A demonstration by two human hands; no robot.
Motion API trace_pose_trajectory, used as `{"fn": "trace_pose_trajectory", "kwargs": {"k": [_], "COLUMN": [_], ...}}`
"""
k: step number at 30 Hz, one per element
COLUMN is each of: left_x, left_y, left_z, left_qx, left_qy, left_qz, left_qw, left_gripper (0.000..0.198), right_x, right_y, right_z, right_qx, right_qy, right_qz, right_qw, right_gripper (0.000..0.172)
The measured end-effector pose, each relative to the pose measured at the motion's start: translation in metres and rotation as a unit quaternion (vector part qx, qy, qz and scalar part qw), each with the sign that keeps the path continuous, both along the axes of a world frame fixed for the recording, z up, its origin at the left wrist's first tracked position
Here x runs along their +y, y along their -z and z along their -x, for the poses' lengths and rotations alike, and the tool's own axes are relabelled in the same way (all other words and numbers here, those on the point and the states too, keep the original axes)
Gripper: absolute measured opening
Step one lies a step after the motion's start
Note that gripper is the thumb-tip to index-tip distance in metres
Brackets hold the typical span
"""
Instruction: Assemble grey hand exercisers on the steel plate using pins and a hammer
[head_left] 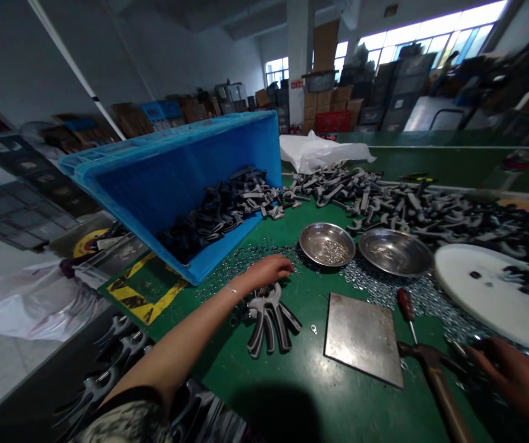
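My left hand (268,272) is over the middle of the green table, fingers loosely bent and a little apart, with nothing visible in them. Just below it lies a small cluster of grey-and-black clamp handles (270,326), partly hidden by the wrist. Small metal rings (241,261) are scattered around that hand. At the right edge, my right hand (518,375) has its fingers curled by a small shiny metal piece (458,349); what it grips is dark and blurred. Close to it lie a hammer (437,381) and a red-handled screwdriver (406,307).
A tilted blue crate (190,160) holds many dark parts. Two steel bowls (308,255) (396,269), a flat metal plate (363,338) and a white round tray (476,301) lie on the table (282,400). A heap of grey clamp parts (393,200) spreads behind them.
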State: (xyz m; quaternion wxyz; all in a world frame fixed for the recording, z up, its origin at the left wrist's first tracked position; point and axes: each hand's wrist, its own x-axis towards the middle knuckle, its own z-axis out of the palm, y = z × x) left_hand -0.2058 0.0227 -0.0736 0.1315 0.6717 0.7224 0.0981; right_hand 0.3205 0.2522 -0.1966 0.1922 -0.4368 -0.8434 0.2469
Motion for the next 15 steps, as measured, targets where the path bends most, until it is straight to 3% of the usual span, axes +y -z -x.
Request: {"fn": "trace_pose_trajectory", "kwargs": {"k": [4, 8, 11, 15], "left_x": [0.053, 0.066, 0.065, 0.07], "left_y": [0.03, 0.047, 0.044, 0.027], "left_z": [0.007, 0.012, 0.009, -0.015], "left_qx": [0.008, -0.018, -0.055, -0.108], "left_qy": [0.016, 0.063, 0.112, 0.132], "left_qz": [0.029, 0.035, 0.039, 0.028], "left_qw": [0.999, 0.997, 0.991, 0.985], "left_gripper": [0.015, 0.009, 0.014, 0.019], "right_x": [-0.006, -0.031, -0.04, -0.033], "right_y": [-0.019, -0.036, -0.041, -0.043], "right_z": [0.021, 0.033, 0.035, 0.033], "right_qx": [-0.051, -0.078, -0.082, -0.099], "right_qy": [-0.004, 0.0, -0.002, -0.06], "right_qz": [-0.055, -0.009, 0.01, 0.059], "right_qw": [0.997, 0.997, 0.997, 0.991], "right_gripper": [0.033, 0.033, 0.034, 0.033]}}
